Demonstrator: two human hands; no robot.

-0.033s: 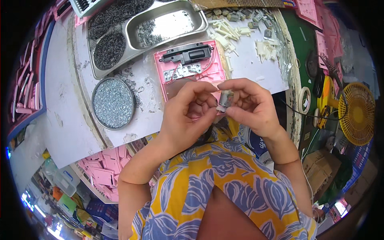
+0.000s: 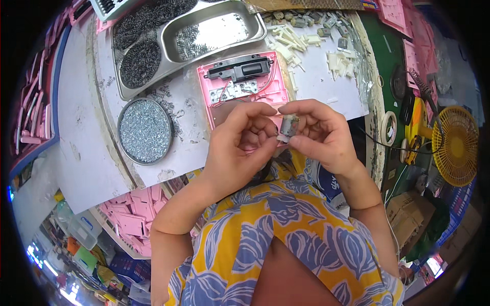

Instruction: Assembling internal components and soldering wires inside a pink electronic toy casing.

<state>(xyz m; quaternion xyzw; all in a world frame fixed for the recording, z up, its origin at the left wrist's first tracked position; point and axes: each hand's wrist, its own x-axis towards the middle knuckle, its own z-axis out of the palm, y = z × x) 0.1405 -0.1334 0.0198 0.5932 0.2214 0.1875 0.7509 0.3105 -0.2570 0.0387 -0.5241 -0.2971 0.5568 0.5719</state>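
A small silver-grey motor (image 2: 289,125) is held up over the near end of a pink plastic housing (image 2: 208,97). My right hand (image 2: 326,135) grips it between thumb and fingers. At the motor's lower end sits a small whitish piece (image 2: 282,138), pinched by the thumb and fingers of my left hand (image 2: 240,140). Whether that piece is joined to the motor cannot be made out. Inside the housing are a black plastic unit (image 2: 239,69), a metal plate (image 2: 232,92) and thin red wires. My hands cover the housing's near part.
A round dish of small silver screws (image 2: 145,131) stands left of the housing. Behind it lies a metal tray (image 2: 168,58) with dark springs. White plastic parts (image 2: 341,62) and several motors (image 2: 306,20) lie at the back right. A yellow fan (image 2: 456,145) stands far right.
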